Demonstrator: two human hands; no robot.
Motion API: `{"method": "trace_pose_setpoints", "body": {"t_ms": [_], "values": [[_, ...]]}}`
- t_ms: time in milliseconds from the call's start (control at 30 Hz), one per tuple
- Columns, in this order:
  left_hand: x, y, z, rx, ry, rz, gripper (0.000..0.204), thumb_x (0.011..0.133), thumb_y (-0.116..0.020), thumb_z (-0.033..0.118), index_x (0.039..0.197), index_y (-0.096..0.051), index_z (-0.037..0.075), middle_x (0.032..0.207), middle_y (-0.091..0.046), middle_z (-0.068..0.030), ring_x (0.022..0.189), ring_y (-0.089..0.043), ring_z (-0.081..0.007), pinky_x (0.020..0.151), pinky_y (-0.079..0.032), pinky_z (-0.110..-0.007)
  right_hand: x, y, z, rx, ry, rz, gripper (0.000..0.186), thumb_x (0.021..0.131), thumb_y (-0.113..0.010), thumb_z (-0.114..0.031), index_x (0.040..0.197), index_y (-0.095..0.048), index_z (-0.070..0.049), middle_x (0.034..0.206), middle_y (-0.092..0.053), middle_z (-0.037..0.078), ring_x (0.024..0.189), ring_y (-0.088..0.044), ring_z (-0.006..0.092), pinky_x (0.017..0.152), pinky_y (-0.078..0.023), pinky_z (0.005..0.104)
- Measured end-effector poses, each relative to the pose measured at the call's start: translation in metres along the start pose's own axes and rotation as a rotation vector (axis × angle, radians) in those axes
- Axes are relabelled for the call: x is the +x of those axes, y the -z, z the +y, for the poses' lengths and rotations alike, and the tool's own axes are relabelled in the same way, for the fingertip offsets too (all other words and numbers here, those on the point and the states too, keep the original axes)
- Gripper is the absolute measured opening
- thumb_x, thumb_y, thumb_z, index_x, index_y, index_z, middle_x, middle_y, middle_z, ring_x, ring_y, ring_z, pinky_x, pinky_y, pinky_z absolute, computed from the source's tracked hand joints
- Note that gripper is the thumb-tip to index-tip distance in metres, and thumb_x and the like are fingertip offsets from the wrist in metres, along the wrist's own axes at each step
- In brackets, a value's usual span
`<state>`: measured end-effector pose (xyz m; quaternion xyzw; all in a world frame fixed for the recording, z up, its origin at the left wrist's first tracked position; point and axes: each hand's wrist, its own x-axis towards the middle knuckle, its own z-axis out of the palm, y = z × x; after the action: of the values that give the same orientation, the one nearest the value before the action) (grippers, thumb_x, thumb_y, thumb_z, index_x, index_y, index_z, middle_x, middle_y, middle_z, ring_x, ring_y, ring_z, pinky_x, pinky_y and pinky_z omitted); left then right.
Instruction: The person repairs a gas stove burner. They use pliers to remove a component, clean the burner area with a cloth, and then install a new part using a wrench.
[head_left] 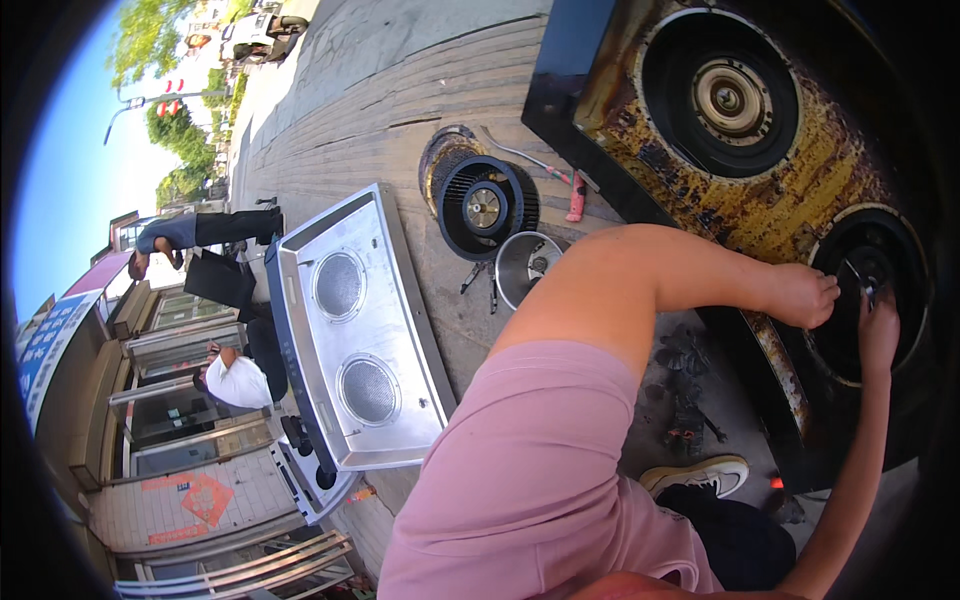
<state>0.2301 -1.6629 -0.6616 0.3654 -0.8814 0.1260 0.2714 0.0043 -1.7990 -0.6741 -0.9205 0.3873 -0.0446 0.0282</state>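
A greasy range hood body (pixel 620 110) lies at the right, its surface caked with brown and yellow grime. It has two round fan openings. Over the nearer opening (pixel 822 345), my left hand (pixel 803 296) is closed with curled fingers by the rim; what they hold, if anything, is hidden. Inside the same opening my right hand (pixel 879 325) has its fingers pressed together around a small metal piece near the dark hub. I cannot make out its kind. The farther opening (pixel 665 110) shows a bronze-coloured round motor plate (pixel 735 98) at its middle.
Left of the hood, a black fan wheel (pixel 510 195), a metal cup (pixel 512 275) and a red-handled tool (pixel 576 198) lie on the paving. A silver hood panel (pixel 345 410) with two mesh filters stands farther left. Two people (pixel 238 382) are beyond it. Dark debris (pixel 685 385) lies below my left arm.
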Motion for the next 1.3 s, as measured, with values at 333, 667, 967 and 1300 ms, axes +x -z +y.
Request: {"method": "trace_pose_setpoints", "body": {"t_ms": [333,667,967,1300], "values": [[0.007,0.031,-0.011,0.025,-0.053,-0.285,0.03,0.078,-0.057,0.013,0.101,-0.063,-0.005,0.115,-0.063,-0.0217,0.108,-0.061,-0.0332,0.087,-0.053,-0.038,0.01,0.063,-0.044,0.017,-0.029,-0.02,0.031,0.085,-0.066,-0.028,0.084,-0.069,0.003,0.115,-0.06,0.025,0.086,-0.065,0.036,0.078,-0.054,0.0399],[0.014,0.079,-0.029,-0.226,0.156,-0.115,0.023,0.09,-0.057,0.016,0.111,-0.061,0.007,0.111,-0.066,-0.0097,0.1,-0.064,-0.0263,0.08,-0.054,-0.036,-0.004,0.076,-0.05,0.253,-0.192,-0.168,0.039,0.073,-0.072,-0.006,0.107,-0.056,0.005,0.104,-0.064,0.022,0.092,-0.065,0.0338,0.081,-0.052,0.0385],[0.013,0.072,-0.045,-0.526,0.627,-0.064,0.022,0.096,-0.053,0.02,0.113,-0.061,0.011,0.083,-0.067,-0.0148,0.078,-0.066,-0.0304,0.068,-0.051,-0.038,-0.003,0.072,-0.055,0.111,-0.031,-0.034,0.069,0.072,-0.079,-0.023,0.132,-0.05,-0.002,0.099,-0.064,0.02,0.077,-0.065,0.0287,0.072,-0.053,0.0372],[0.044,0.057,-0.059,-0.457,0.621,-0.076,0.02,0.095,-0.054,0.018,0.11,-0.063,0.009,0.081,-0.066,-0.0169,0.077,-0.066,-0.0323,0.068,-0.05,-0.04,-0.004,0.059,-0.048,0.15,-0.119,-0.054,0.021,0.082,-0.065,-0.015,0.099,-0.066,-0.002,0.085,-0.064,0.021,0.081,-0.063,0.0381,0.073,-0.052,0.044]]}}
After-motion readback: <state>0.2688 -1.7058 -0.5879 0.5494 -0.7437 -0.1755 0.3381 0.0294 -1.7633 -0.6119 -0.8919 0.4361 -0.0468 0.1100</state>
